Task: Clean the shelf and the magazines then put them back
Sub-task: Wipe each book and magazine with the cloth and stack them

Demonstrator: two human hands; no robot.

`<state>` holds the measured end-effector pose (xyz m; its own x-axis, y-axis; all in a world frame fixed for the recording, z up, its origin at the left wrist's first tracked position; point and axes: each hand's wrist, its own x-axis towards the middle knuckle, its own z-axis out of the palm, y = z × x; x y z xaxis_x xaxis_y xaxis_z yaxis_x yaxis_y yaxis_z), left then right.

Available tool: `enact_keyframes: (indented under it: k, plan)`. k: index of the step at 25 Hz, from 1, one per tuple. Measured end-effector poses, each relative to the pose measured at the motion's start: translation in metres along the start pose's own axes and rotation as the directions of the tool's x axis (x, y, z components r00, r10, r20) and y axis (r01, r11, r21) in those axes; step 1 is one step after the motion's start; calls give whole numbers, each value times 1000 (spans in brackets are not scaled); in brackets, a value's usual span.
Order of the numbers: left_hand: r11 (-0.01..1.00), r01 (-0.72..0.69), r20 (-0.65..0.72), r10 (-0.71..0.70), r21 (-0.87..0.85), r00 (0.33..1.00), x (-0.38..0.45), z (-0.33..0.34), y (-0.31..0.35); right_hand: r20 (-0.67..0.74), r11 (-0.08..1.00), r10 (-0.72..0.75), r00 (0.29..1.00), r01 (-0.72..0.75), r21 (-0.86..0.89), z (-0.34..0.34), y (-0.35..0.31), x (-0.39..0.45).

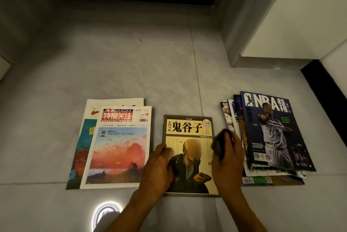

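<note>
left pile [114,147] on floor, likely wiped | left hand [157,168] fingers flat, pinning yellow-cover magazine [188,149] between the piles | right hand [228,154] clenched around dark cloth [219,144] at its right edge | right stack [272,134] apparently unwiped | shelf unseen, return pending

Three groups of magazines lie flat in a row on the tiled floor [131,59]. At the 9 o'clock side sits a stack of two, the Special Focus magazine [120,147] on top of a larger magazine [82,137] that juts out past it toward 9 and 12 o'clock. In the middle lies a single book [189,137], just beside that stack. At 3 o'clock a fanned pile is topped by the NBA magazine [272,130], with others spreading out beneath it. The left hand [157,168] rests on the book's 9 o'clock edge. The right hand [228,158], holding a cloth [219,143], sits at the book's 3 o'clock edge, overlapping the pile. A wall corner [244,25] stands at 1 o'clock, behind the pile.
</note>
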<state>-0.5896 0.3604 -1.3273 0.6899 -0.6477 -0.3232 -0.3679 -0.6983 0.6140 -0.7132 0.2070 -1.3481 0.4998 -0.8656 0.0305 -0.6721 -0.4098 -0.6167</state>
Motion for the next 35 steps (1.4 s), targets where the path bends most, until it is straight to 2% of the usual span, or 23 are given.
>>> enact_keyframes:
  k: [2,4,5,6,8,9,10,12,13,14,16,19,20,21,23,25,27,29,30,31,33,34,35]
  plan:
    - [999,31,-5,-31,11,1000,0,1,1,124,985,-73,990,91,-144,24,-15,3]
    - [999,46,-16,-46,29,999,3,1,1,166,989,-85,982,104,-110,51,-26,-17]
    - [999,19,-8,-19,35,1000,5,1,-1,213,978,-178,961,196,-65,63,-27,-32]
    - [999,-21,12,21,44,1000,9,0,-5,264,935,-333,905,353,-31,67,-28,-45]
    - [994,-61,93,53,91,994,15,-4,-11,401,753,-584,706,656,-57,56,-23,-31]
    - [992,-49,144,31,119,989,17,-6,-11,431,728,-574,696,675,-120,49,-13,-13]
    - [988,-22,185,-6,150,983,19,-7,-11,440,805,-475,762,578,-130,45,-9,5]
    - [981,16,225,-60,194,972,19,-9,-9,298,974,-171,939,207,-94,43,-6,31]
    - [978,18,239,-69,208,969,18,-9,-7,218,993,-44,975,67,-99,48,-14,30]
    - [977,12,242,-65,215,968,17,-8,-7,190,987,-7,982,37,-156,54,-24,23]
    - [982,2,230,-46,190,972,16,-9,-6,232,954,-169,958,218,-204,65,-44,-3]
    - [989,-18,219,-15,147,976,19,-8,-10,387,762,-534,752,626,-166,58,-27,4]
    - [990,-12,234,-22,140,972,18,-7,-10,362,731,-563,743,652,-201,52,-17,24]
    - [991,-5,250,-29,134,968,18,-7,-12,328,777,-504,799,585,-230,47,-10,43]
    - [993,3,268,-36,121,963,18,-6,-16,178,946,-215,960,250,-208,49,-5,61]
    - [993,2,273,-36,122,961,16,-6,-16,98,972,-45,994,67,-226,67,-26,41]
    - [995,-1,261,-25,99,965,18,-6,-15,219,933,-243,945,290,-215,83,-49,5]
    - [997,-7,246,-11,73,969,20,-5,-16,422,761,-504,754,619,-197,73,-45,6]
    - [997,-8,249,-11,78,968,21,-6,-16,491,729,-513,704,659,-185,64,-35,26]
    - [996,4,254,-26,85,967,21,-5,-17,504,779,-439,744,594,-200,57,-24,44]
    - [995,46,262,-68,91,963,20,-5,-18,283,947,-156,946,224,-228,50,-15,62]
    - [993,63,262,-88,103,961,18,-4,-18,159,971,-24,987,61,-232,53,-23,57]
    - [991,70,252,-97,116,963,16,-4,-17,131,969,-37,991,67,-238,64,-35,49]
